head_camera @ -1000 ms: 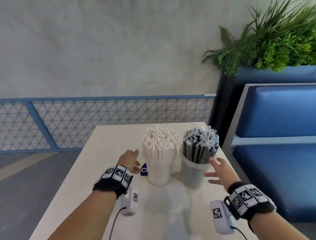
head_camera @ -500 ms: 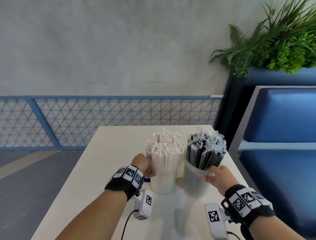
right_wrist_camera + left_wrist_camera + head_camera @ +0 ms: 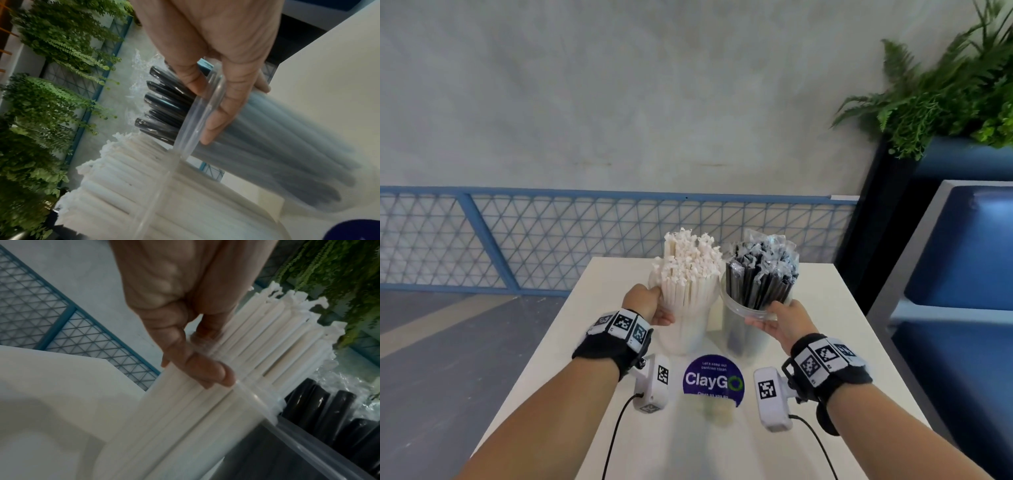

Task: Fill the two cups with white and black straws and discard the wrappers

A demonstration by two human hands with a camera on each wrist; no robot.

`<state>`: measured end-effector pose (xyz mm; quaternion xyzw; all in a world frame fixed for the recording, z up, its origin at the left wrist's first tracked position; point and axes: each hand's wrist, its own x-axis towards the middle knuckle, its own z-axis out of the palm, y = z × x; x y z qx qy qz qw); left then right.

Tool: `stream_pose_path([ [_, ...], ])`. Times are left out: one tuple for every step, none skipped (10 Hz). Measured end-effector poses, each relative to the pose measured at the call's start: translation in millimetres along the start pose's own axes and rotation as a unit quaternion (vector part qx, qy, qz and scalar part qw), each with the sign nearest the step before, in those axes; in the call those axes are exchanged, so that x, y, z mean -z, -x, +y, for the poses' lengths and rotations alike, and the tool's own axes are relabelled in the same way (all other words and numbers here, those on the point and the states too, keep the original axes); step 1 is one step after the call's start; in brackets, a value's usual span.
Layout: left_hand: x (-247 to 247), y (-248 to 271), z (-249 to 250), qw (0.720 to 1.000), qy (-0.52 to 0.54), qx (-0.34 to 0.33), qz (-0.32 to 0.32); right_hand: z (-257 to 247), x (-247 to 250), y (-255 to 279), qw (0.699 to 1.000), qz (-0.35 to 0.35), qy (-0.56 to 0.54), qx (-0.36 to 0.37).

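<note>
Head view shows the left hand (image 3: 650, 306) grasping the cup of white straws (image 3: 690, 274) near its rim, the right hand (image 3: 779, 320) pinching the rim of the cup of black straws (image 3: 760, 277). Both cups stand side by side on the desk (image 3: 825, 308), palms turned inward; moving them goes best kept upright, so no wrapped straw spills.

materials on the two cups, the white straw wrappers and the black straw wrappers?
Both clear cups, one holding white straws and one holding black straws: thin see-through plastic, glossy; the straws show through the walls. White straw sleeves: likely matte paper, opaque, with frayed crimped tips. Black straw sleeves: clear crinkly plastic film with glints. Left hand and right hand grip a cup each.
</note>
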<state>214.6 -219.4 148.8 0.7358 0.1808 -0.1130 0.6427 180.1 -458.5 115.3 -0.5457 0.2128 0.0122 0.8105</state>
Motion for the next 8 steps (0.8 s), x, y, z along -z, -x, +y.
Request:
stream_pose_path([
  [1,-20,3,0.999,0.02,-0.004,0.031,1,-16,-26,1.0,0.006,-0.006,0.005],
  [1,-34,4,0.998,0.049,0.003,0.047,3,-27,-43,1.0,0.021,-0.004,0.004],
  [2,-48,-3,0.996,0.064,0.011,0.058,5,-33,-53,0.999,0.032,-0.003,-0.006],
  [2,-55,-10,0.995,0.075,0.022,0.055,3,-36,-56,0.999,0.035,0.006,-0.008],
  [0,-57,-9,0.995,0.079,0.015,0.051,1,-38,-54,0.999,0.039,0.016,-0.009],
  [0,-56,-8,0.996,0.082,0.008,0.042,0,-39,-49,0.999,0.046,0.023,-0.009],
  [2,-54,-9,0.997,0.076,0.004,0.026,-2,-37,-43,0.998,0.032,0.044,-0.015],
  [6,-43,-14,0.998,0.059,0.009,0.013,-2,-27,-34,0.997,0.015,0.074,-0.033],
])
